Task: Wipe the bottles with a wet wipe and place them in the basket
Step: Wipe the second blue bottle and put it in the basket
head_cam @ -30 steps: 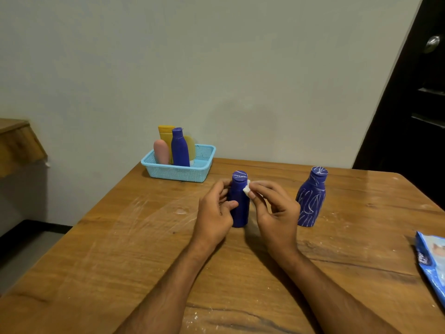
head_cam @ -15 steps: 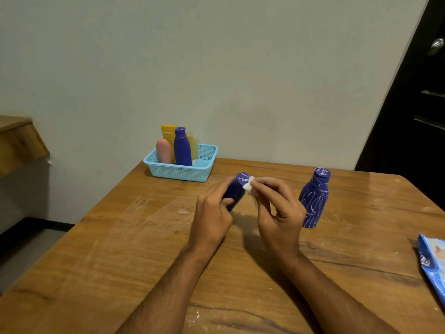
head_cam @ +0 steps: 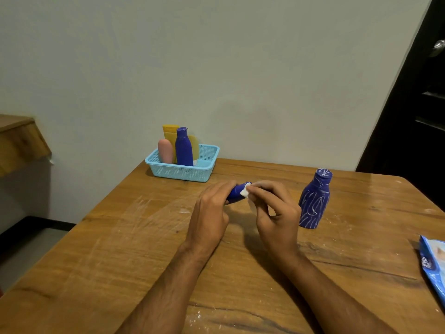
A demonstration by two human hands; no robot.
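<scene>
Wooden table [head_cam: 120, 237], left hand [head_cam: 209, 213] grips blue bottle [head_cam: 237, 192], right hand [head_cam: 274, 213] pinches wipe [head_cam: 245, 192], labels unreadable

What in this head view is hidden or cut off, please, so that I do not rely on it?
- Held bottle: its body is hidden by the left hand.
- Wipe: only a white corner shows past the right hand.
- Blue packet: cut off by the right edge.
- Yellow bottle in the basket: its lower part is hidden by the bottles in front.
</scene>
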